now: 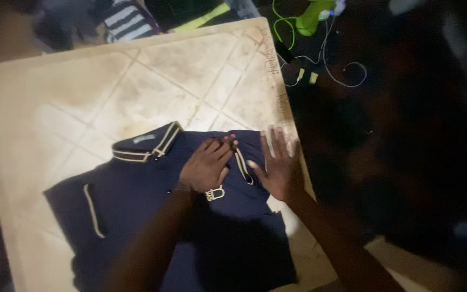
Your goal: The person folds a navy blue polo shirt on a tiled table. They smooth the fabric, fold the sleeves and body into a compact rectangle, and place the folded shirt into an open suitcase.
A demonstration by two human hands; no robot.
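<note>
We see a navy polo shirt (136, 205) spread on a pale table (82, 86) whose top is marked with a diamond pattern of lines. The shirt lies at the table's near side, its collar (148, 144), trimmed in cream stripes, pointing towards the far edge. A cream-edged strip runs down the shirt's left part, and a small cream emblem (215, 193) sits near the middle.

Our left hand (207, 165) rests flat on the shirt just below the collar, fingers (224, 147) close together and stretched out, gripping nothing. Our right hand (279, 165) presses on the shirt's right edge, near the table's right rim, with fingers (274, 141) spread apart and straight, also holding nothing. Between the two hands a cream-trimmed band (242, 165) shows on the cloth; it may be a sleeve hem, though the blur keeps us from being sure.

Beyond the table's far edge lie a striped cloth (127, 22) and a yellow-green strip (204, 19). To the right, on the dark floor, are a green object (314, 16) and thin tangled cables (331, 70).
</note>
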